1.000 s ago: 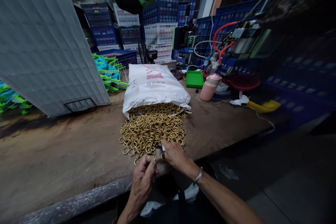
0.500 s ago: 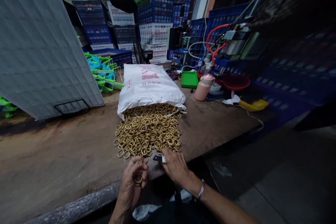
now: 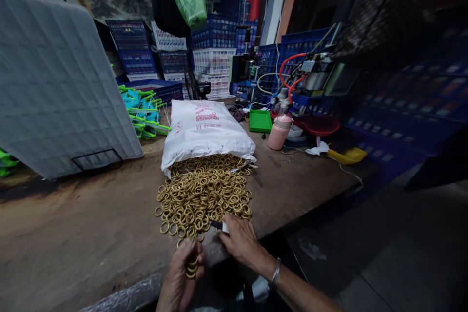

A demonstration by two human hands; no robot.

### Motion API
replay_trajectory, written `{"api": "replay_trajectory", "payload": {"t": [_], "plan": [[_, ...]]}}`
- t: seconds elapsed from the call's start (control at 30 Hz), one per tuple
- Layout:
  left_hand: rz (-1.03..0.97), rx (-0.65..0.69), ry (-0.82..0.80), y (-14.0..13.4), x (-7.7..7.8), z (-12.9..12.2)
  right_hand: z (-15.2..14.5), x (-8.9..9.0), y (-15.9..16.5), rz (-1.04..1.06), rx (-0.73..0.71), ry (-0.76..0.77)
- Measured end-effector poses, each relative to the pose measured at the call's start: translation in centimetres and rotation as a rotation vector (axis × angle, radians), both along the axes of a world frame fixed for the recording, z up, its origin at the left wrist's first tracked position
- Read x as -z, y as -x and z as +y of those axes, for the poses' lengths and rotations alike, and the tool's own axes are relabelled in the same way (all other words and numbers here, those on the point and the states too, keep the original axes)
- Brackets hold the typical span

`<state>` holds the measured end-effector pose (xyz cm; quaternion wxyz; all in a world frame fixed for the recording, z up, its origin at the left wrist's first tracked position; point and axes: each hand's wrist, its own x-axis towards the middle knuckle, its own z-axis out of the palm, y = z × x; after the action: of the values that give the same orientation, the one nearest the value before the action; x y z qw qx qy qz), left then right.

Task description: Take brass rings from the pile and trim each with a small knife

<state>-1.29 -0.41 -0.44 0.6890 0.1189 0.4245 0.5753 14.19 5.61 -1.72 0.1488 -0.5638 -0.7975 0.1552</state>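
Note:
Gold-coloured rings [image 3: 204,195] lie heaped on the brown table, spilling from the mouth of a white printed sack [image 3: 208,129]. My left hand [image 3: 183,268], low at the table's front edge, is closed around several of these rings [image 3: 191,267], stacked in its curled fingers. Just right of it, my right hand [image 3: 241,239] grips a small tool with a dark flat blade [image 3: 216,224] and a pale handle, perhaps a knife; most of the handle is hidden by the fingers. The blade's tip touches or hovers by the heap's near edge; I cannot tell which.
A grey quilted panel [image 3: 69,92] stands at left beside green-and-blue frames [image 3: 146,112]. Behind the sack are a green tray [image 3: 260,121], a pink bottle [image 3: 279,132], a red dish [image 3: 321,126] and a machine with orange hoses [image 3: 314,75]. Stacked crates [image 3: 214,61] line the back.
The view has tilted up slightly. My left hand has closed more and now shows more rings in its fingers. My right hand still grips the bladed tool, its tip at the heap's edge.

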Motion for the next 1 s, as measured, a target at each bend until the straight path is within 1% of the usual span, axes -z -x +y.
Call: {"api": "replay_trajectory", "payload": {"t": [0.1, 0.17, 0.23, 0.3, 0.4, 0.47, 0.53, 0.63, 0.7, 0.73, 0.8, 0.9, 0.93, 1.0], "plan": [[0.164, 0.014, 0.030, -0.7, 0.2, 0.1, 0.2, -0.4, 0.0, 0.008, -0.022, 0.016], [0.293, 0.020, 0.024, -1.3, 0.3, 0.3, 0.1, -0.8, 0.0, 0.053, -0.055, 0.032], [0.416, 0.034, 0.001, -1.7, 0.3, 0.4, -0.1, -1.2, 0.1, 0.132, -0.105, 0.056], [0.511, 0.078, -0.021, -2.0, 0.0, 0.5, -0.3, -1.7, 0.3, 0.232, -0.154, 0.082], [0.575, 0.122, -0.085, -2.1, -0.7, 0.6, -0.5, -2.1, 0.7, 0.379, -0.174, 0.154], [0.593, 0.094, -0.138, -2.0, -1.1, 0.6, -0.4, -2.2, 0.9, 0.488, -0.170, 0.232], [0.640, 0.035, -0.185, -1.9, -1.2, 0.5, -0.3, -2.3, 1.1, 0.585, -0.156, 0.302], [0.744, -0.013, -0.269, -1.9, -1.2, 0.3, -0.2, -2.4, 1.2, 0.653, -0.132, 0.386], [0.757, -0.004, -0.319, -1.9, -1.0, 0.2, -0.1, -2.4, 1.3, 0.667, -0.143, 0.457], [0.732, 0.009, -0.320, -1.9, -0.9, 0.2, -0.1, -2.3, 1.4, 0.671, -0.151, 0.485], [0.648, 0.051, -0.250, -1.8, -0.7, 0.2, -0.1, -2.2, 1.6, 0.668, -0.153, 0.498], [0.539, 0.151, -0.080, -1.6, -0.2, 0.0, 0.0, -2.0, 1.9, 0.627, -0.112, 0.422], [0.520, 0.178, -0.057, -1.6, -0.1, 0.0, 0.0, -2.0, 2.0, 0.611, -0.102, 0.395], [0.486, 0.211, -0.065, -1.5, -0.1, -0.1, 0.0, -2.0, 2.1, 0.598, -0.110, 0.361]]}}
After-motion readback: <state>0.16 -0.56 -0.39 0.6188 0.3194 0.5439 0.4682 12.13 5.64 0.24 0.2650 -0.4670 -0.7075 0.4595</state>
